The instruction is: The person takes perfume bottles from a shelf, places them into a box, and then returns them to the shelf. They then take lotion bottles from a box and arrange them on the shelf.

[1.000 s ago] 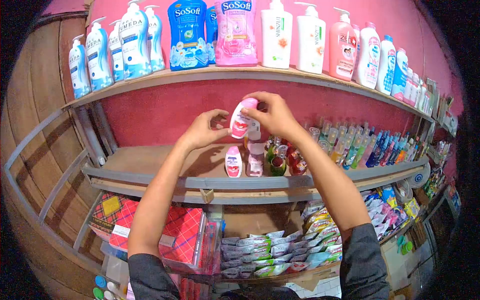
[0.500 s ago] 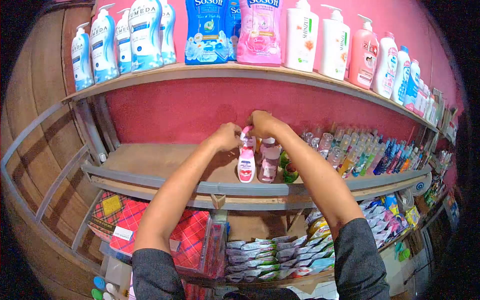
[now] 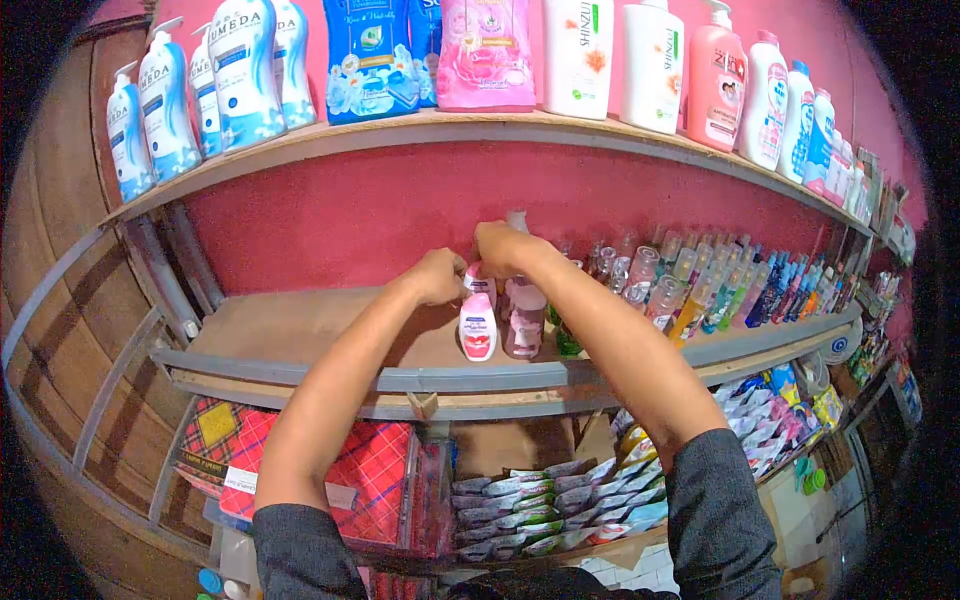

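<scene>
A small white bottle with a pink cap and a red label (image 3: 478, 330) stands upright near the middle shelf's front edge. Just behind it is a second pink-and-white bottle (image 3: 480, 284), partly covered by the first. My left hand (image 3: 438, 276) has its fingers curled against that rear bottle's left side. Close above and to the right, my right hand (image 3: 503, 247) is closed with its fingertips turned down and away; what they hold is hidden. A clear bottle with pink contents (image 3: 525, 332) stands right of the front bottle, below my right wrist.
Several perfume-like bottles (image 3: 690, 295) fill the shelf's right side. Large pump bottles and detergent pouches (image 3: 487, 60) line the upper shelf (image 3: 400, 130). Below are red plaid packages (image 3: 375, 480) and rows of sachets (image 3: 530, 510). A metal rail (image 3: 480, 378) edges the middle shelf.
The view has shifted, so the shelves sit slightly left and higher. Both hands stay close together around the rear bottle; the front bottle still stands at the shelf edge.
</scene>
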`<action>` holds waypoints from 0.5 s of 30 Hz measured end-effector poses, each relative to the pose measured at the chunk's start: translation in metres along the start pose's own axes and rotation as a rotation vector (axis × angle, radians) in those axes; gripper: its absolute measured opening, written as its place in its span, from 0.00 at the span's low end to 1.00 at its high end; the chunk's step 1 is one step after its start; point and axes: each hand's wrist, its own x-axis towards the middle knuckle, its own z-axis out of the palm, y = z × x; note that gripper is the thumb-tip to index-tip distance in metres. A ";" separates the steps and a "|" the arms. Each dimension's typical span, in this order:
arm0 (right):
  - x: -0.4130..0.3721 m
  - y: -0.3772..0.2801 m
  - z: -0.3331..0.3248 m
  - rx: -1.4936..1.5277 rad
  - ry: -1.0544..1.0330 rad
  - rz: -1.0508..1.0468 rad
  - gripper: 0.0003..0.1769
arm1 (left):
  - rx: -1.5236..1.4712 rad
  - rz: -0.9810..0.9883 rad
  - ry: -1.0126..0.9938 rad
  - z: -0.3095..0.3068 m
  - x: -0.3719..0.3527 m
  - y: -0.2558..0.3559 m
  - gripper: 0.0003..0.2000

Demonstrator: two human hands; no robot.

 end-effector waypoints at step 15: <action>-0.003 -0.007 0.007 -0.084 0.019 -0.096 0.19 | 0.027 -0.010 -0.031 0.004 0.000 -0.011 0.13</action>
